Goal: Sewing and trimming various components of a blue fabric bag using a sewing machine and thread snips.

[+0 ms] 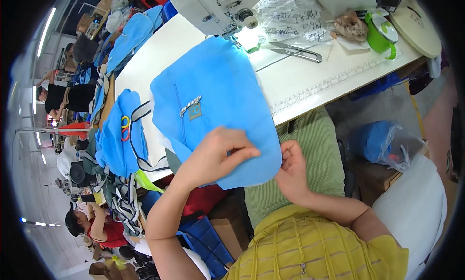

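A light blue fabric panel [220, 93] with rounded corners, which looks like a bag panel, slopes from the sewing machine [213, 13] toward me. Its far edge lies at the machine's needle area. On it are a zipper [179, 115], a short patterned cord and a small square label [195, 111]. My left hand [218, 154] lies over the panel's near part, fingers curled and thumb against the cloth. My right hand [292, 168] is closed at the near right corner, fingers bent in at the edge. Part of its grip is hidden by the cloth.
Thread snips [298, 52], a clear plastic bag [290, 18], a green lidded cup [380, 35] and a ruler strip [324, 86] are on the white table. More blue pieces [121, 130] with striped straps lie left. A green cushion [305, 159] sits below my hands. Two people work far left.
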A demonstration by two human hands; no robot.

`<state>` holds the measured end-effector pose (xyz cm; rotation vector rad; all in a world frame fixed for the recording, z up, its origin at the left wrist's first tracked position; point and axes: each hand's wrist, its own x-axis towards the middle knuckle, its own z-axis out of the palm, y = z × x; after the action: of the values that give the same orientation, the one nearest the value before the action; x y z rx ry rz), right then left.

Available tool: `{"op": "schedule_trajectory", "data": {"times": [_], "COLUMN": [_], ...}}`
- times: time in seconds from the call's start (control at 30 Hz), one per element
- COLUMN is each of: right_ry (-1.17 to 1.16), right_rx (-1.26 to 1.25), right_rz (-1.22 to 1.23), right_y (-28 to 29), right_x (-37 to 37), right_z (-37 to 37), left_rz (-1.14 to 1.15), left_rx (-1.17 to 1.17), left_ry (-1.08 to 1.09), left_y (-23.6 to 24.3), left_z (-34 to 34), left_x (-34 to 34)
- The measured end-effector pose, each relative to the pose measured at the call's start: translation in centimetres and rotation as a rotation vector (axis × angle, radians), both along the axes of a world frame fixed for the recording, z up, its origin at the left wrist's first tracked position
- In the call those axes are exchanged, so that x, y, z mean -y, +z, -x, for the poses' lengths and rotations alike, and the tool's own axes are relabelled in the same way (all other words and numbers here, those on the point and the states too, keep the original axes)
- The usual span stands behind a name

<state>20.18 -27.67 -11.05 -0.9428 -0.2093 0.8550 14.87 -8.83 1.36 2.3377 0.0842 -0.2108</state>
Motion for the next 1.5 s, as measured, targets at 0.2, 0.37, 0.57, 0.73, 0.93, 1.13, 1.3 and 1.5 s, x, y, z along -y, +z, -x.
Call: {"op": "schedule_trajectory", "data": {"times": [0.2,0.37,0.57,0.73,0.93,1.13,1.3,1.5], "right_ry": [0.042,0.061,-0.072,0.037,0.11,0.191,0.273,0.231], "right_rx": [0.11,0.302,0.684,1.338,1.604,1.846,1.874,1.847], "right_rz": [0.034,0.084,-0.002,0.027,0.24,0.108,0.018,0.074], "right_y": [-0.2,0.6,2.6,4.7,6.3,5.5,4.7,4.5], "right_x": [0.3,0.2,-2.1,-2.4,-4.6,-7.6,-7.7,-7.4], "right_z": [-0.6,-1.7,-6.4,-10.2,-12.6,-14.5,-14.6,-14.4], "left_rz": [-0.221,-0.436,0.235,0.207,0.456,0.232,-0.399,-0.381], "left_rx": [0.573,0.574,0.476,0.554,0.628,0.409,0.586,0.557], "left_ry": [0.401,0.385,0.697,0.715,0.854,0.672,0.3,0.354], "left_y": [-3.5,-6.8,-7.2,-7.0,-6.6,-4.3,-4.9,-6.0], "left_z": [-5.8,-7.0,-6.2,-6.0,-6.3,-6.7,-8.8,-8.9], "left_x": [-2.4,-4.5,-4.6,-5.0,-5.9,-6.6,-7.4,-7.9]}}
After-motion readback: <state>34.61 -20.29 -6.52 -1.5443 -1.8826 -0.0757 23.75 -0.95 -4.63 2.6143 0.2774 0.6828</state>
